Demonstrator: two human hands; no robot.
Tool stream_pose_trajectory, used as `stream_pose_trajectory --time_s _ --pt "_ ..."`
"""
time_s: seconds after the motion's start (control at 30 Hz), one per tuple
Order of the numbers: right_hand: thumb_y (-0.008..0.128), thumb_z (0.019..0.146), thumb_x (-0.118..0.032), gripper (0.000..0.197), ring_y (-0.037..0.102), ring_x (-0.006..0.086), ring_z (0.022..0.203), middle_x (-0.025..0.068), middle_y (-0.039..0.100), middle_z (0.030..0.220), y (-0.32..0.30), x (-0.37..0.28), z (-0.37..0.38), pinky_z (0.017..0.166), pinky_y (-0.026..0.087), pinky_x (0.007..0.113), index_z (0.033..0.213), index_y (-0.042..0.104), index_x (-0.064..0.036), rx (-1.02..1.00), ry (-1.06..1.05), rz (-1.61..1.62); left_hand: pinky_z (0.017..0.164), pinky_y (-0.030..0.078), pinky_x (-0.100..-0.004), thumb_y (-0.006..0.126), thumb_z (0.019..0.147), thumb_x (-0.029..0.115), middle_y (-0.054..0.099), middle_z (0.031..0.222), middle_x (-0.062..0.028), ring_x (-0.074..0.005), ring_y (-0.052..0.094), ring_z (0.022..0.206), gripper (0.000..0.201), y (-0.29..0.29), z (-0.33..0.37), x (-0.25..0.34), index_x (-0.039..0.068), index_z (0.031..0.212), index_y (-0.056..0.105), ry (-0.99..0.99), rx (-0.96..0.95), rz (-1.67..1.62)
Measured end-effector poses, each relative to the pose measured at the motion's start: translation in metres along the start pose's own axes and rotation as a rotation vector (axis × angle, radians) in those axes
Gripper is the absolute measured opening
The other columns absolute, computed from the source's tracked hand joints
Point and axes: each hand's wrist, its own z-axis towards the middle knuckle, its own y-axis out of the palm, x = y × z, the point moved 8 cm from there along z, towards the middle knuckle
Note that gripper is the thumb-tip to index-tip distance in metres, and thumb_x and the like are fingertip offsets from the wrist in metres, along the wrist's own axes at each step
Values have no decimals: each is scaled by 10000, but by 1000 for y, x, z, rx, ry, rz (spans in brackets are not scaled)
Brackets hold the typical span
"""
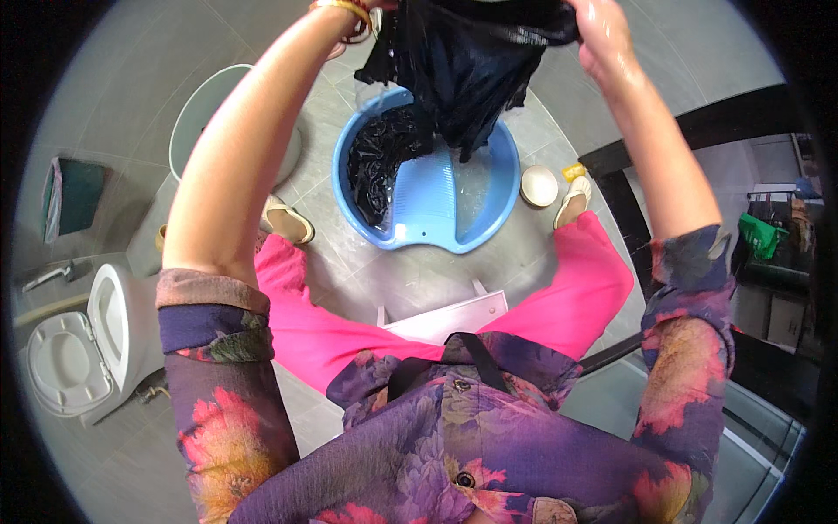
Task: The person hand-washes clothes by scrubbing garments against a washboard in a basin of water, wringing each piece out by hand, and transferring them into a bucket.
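Observation:
A wet black garment (pixel 476 65) hangs stretched between my raised hands, its lower end dipping over a blue basin (pixel 346 188). My right hand (pixel 602 37) is closed on the garment's upper right corner and looks wet. At the top edge, my left hand (pixel 360 19) grips the other side; its fingers are partly cut off by the frame. A ribbed blue washboard (pixel 425 196) is built into the basin. More wet black cloth (pixel 377 166) lies in the basin to the left of the washboard, and some water (pixel 476 188) shows to its right.
A white bowl (pixel 539 186) and a small yellow object (pixel 573 172) are right of the basin. A large pale tub (pixel 196 113) stands left. The toilet (pixel 131 327) is far left, a dark doorframe (pixel 729 127) right. A white stool (pixel 449 314) is between my legs.

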Motion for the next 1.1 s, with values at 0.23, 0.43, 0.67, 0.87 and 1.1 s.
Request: stream_pose_trajectory --time_s 0.23,0.43,0.67,0.87,1.1 --pt "532 708 -72 126 549 148 618 52 606 658 47 -110 28 558 422 280 718 650 -27 -28 -185 -35 510 537 -381 331 779 -26 600 714 -161 -250 592 561 302 -24 5 67 -1 859 621 13 35 51" --pt "543 703 -74 112 544 150 579 48 603 641 69 -116 42 520 416 293 711 647 -33 -52 -146 -15 544 547 -392 342 803 0 607 735 -140 -245 604 601 294 -31 2 71 15 879 626 -35 19 -3" --pt "543 665 -90 146 517 180 572 96 607 650 85 -45 47 525 406 328 735 661 -40 -116 -291 -458 532 551 -399 370 798 11 604 680 -137 -251 604 569 285 -9 4 6 35 837 651 -124 -52 18" --pt "531 667 -68 132 498 160 580 89 589 637 107 -36 45 534 396 319 706 643 -11 -132 -217 -378 543 536 -406 390 804 27 621 730 -128 -247 613 613 271 4 -10 15 36 887 647 -138 -30 -113" --pt "509 763 -110 167 532 155 774 64 611 809 136 -33 -71 719 407 292 817 623 -1 -477 -114 12 673 504 -502 427 770 98 617 813 -56 -193 612 698 290 -17 -123 56 101 979 629 -232 17 58"
